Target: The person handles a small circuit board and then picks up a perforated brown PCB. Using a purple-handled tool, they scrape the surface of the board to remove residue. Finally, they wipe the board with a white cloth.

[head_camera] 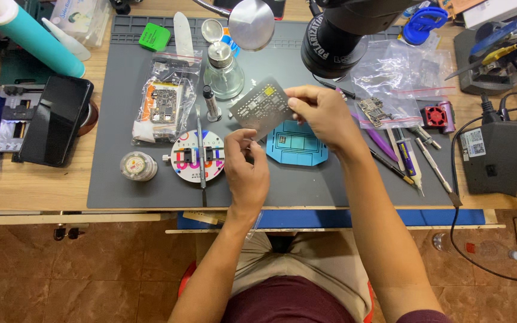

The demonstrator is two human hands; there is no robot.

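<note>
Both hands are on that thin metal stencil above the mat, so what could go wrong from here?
The metal stencil is pinched only at its edges by the right hand and left hand, so it might bend or slip. If dropped, it could land on the blue fixture or knock the glass bottle close beside it.
</note>
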